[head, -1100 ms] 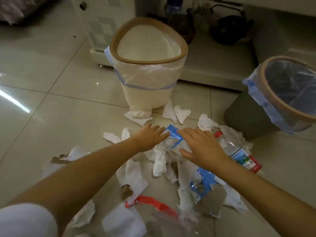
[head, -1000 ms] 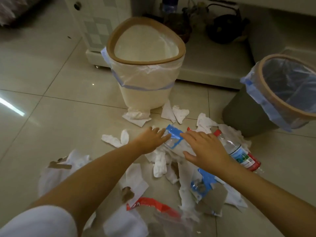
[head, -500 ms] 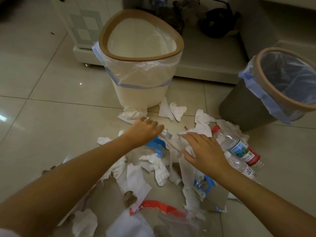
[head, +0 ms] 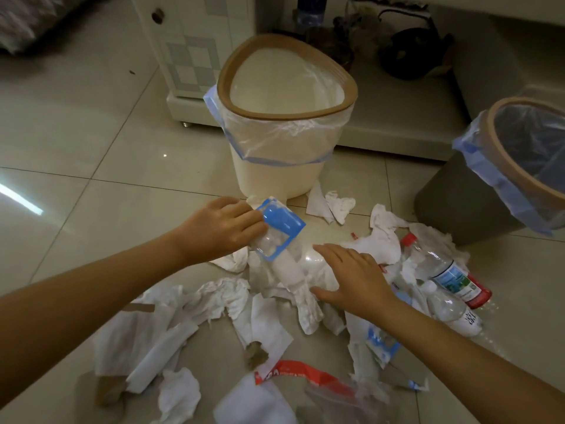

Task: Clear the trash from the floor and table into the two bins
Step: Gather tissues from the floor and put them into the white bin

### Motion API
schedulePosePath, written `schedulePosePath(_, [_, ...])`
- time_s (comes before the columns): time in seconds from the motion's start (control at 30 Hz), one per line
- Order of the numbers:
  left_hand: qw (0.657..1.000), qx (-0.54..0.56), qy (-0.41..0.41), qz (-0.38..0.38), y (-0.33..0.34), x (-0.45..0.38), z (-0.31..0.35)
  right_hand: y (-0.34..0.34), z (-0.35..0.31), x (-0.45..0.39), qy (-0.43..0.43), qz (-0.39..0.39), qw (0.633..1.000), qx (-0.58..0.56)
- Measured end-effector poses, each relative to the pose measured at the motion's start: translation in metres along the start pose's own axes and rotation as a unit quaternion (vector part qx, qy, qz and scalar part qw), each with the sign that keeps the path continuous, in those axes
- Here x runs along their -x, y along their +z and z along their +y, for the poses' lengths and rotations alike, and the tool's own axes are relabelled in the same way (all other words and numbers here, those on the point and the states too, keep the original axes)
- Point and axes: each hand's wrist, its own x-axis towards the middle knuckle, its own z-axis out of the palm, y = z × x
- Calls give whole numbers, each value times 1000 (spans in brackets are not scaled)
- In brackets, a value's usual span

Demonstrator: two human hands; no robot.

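Note:
My left hand (head: 218, 229) grips a blue and clear plastic blister pack (head: 279, 231), lifted a little above the floor in front of the cream bin (head: 286, 117). My right hand (head: 351, 278) hovers flat with spread fingers over crumpled white tissues (head: 220, 298) in the middle of the pile. The grey bin (head: 458, 206) with a blue-edged liner stands at the right. Two plastic bottles (head: 443, 270) lie beside it among the tissues.
A red and clear wrapper (head: 299, 374), torn cardboard bits (head: 256, 354) and another blue pack (head: 380, 341) lie near me. A white cabinet (head: 189, 47) and a low platform (head: 397, 117) with dark objects stand behind the bins. Bare tiled floor stretches to the left.
My left hand has taken hold of the blue blister pack and raised it off the pile toward the cream bin. My right hand has let it go and stays over the tissues.

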Motion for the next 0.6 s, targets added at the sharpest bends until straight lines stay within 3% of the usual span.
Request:
schedulePosePath(0.27, [998,8,-52,18,12,29,18,63,-23,-14,29,-168,985,27])
schedulePosePath(0.6, [996,30,-52,64,-6,21,20,94,-13,-4,17,-106,993,56])
